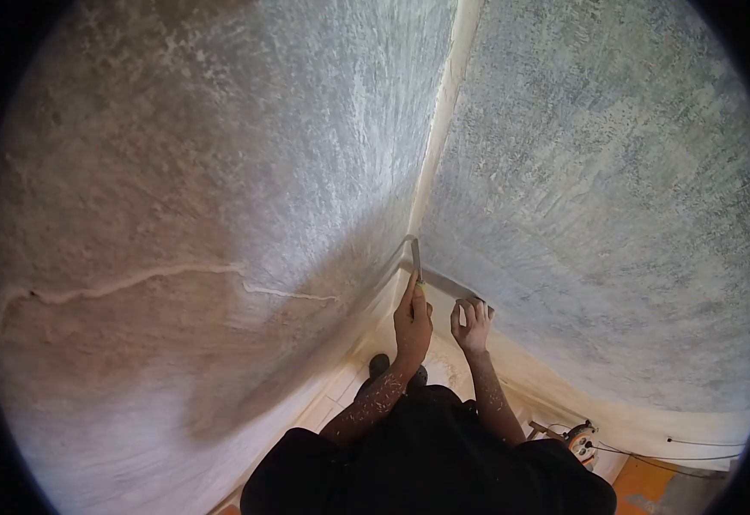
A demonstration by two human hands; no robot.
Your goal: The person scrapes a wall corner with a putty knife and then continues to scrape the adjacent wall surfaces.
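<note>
My left hand (413, 328) is wrapped around a narrow tool with a thin grey blade (416, 257) and a yellowish part at the fingers. The blade points up into the corner where two grey plastered walls meet, its tip at the foot of the pale corner line (445, 99). To the right, my right hand (474, 328) has bent fingers with a gap beside the thumb. Its fingertips rest at a grey edge band (448, 285) low on the right wall (598, 206). White flecks cover both forearms.
The left wall (160, 189) carries a ragged pale groove (148, 275). Below me lies a pale floor (448, 365) with debris, and a dark shoe (378, 366) shows. At lower right are a round orange-and-white device (579, 439), dark cables (650, 455) and an orange surface (641, 485).
</note>
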